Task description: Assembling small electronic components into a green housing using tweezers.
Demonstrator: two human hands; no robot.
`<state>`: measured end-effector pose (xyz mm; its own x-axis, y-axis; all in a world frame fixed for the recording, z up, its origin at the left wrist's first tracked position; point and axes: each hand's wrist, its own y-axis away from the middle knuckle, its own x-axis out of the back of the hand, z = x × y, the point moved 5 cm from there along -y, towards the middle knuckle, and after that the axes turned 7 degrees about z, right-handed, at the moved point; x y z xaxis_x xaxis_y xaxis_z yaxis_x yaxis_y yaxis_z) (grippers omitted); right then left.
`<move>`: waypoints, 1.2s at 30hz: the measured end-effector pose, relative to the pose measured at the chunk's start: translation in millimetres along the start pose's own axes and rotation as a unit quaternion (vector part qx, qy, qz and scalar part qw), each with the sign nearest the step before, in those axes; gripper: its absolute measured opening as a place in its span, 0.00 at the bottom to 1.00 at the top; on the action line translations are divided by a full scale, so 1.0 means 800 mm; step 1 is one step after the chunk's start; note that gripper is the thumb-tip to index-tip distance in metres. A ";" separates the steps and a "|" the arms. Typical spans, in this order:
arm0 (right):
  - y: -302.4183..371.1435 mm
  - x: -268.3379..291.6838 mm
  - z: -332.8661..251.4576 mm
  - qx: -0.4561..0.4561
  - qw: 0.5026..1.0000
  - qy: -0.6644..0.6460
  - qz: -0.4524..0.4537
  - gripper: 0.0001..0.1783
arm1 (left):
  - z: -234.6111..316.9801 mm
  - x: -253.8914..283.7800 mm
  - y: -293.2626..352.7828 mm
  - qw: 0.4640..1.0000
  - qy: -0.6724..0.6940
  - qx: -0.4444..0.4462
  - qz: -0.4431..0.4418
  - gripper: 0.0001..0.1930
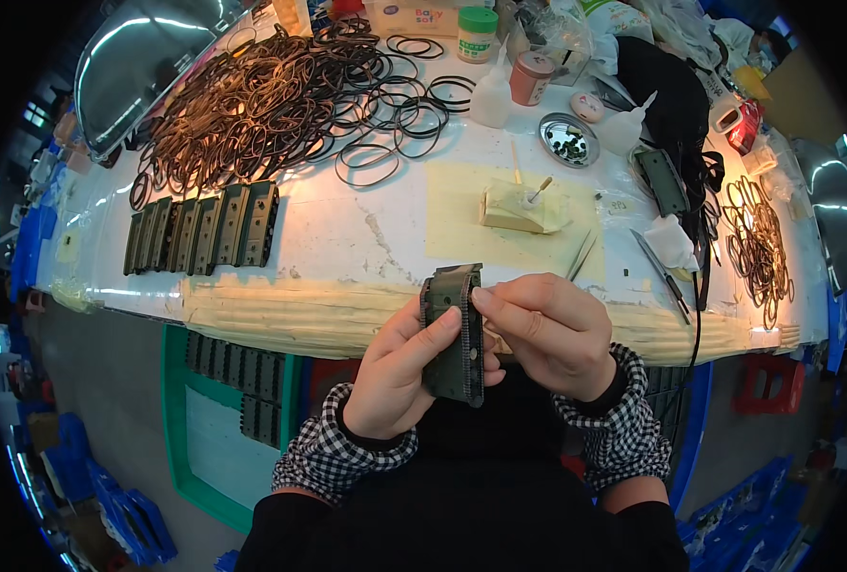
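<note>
In front of my chest, my left hand (406,364) grips a dark green oblong plastic part (454,357) with ridged, toothed edges. It stands upright and slightly tilted, the left thumb lying across its face. My right hand (552,329) is closed in a pinch at the part's upper right edge. Whether something small sits between those fingertips is hidden. Similar green parts (202,232) stand in a row on the table to the left. Past my hands, a block wrapped in pale yellow paper (519,210) has thin sticks in it.
A big heap of black rubber rings (252,105) covers the back left, with a smaller pile (757,243) at right. Tweezers (666,276), a metal dish (568,141) and a white squeeze bottle (492,95) lie beyond my hands. A green crate (173,410) is below the table edge.
</note>
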<state>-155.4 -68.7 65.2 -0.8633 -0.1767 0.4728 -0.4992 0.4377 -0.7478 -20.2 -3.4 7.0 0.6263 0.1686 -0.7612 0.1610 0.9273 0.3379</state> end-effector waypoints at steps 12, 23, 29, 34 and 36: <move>-0.005 0.007 -0.011 -0.038 0.999 -0.022 0.030 0.20 | -0.012 0.010 -0.011 0.992 0.114 0.014 -0.048 0.19; -0.004 0.007 -0.024 -0.043 0.998 -0.013 0.051 0.19 | -0.004 0.015 -0.015 0.987 0.003 -0.161 -0.022 0.15; 0.001 0.000 -0.027 -0.061 0.995 -0.020 0.082 0.16 | 0.004 0.012 -0.018 0.966 -0.056 -0.229 -0.103 0.12; 0.000 -0.001 -0.028 -0.075 0.994 -0.022 0.078 0.15 | 0.005 0.017 -0.017 0.960 -0.073 -0.251 -0.100 0.10; 0.000 0.000 -0.028 -0.088 0.992 -0.028 0.084 0.15 | 0.010 0.016 -0.017 0.942 -0.115 -0.301 -0.099 0.10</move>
<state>-153.6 -48.9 75.5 -0.9385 -0.1351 0.3177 -0.3312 0.6121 -0.7181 -8.3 -16.6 -3.4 0.7894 -0.0400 -0.6126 -0.1258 0.9661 -0.2252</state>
